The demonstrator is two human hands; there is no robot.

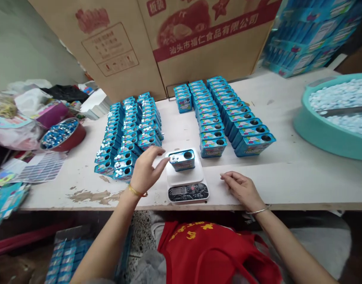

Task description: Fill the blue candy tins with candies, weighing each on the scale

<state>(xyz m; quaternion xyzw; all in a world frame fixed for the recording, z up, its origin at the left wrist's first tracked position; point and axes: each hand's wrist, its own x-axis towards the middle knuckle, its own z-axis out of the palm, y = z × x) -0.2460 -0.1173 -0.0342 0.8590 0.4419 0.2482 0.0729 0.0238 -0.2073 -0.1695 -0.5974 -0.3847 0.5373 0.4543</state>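
Tin (182,164) on scale (184,179) — just beside left grip (147,169), fingers apart — right grip (242,191), fingertips together

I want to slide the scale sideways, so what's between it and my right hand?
Only bare table lies between the scale and your right hand, as the head view shows.

Left wrist (134,195): thin, yellow, gold-like bracelet (137,192), with a small loose-looking end
Right wrist (260,213): slim, silver-coloured bangle (259,211), rounded and smooth
Front garment (213,256): bright red cloth, creased, with a raised red line curving across it
Print (191,235): yellow characters and shapes near the top of the red cloth, too foreshortened to read
Clothing at the left side (151,268): soft grey fabric, bunched in folds beside the red
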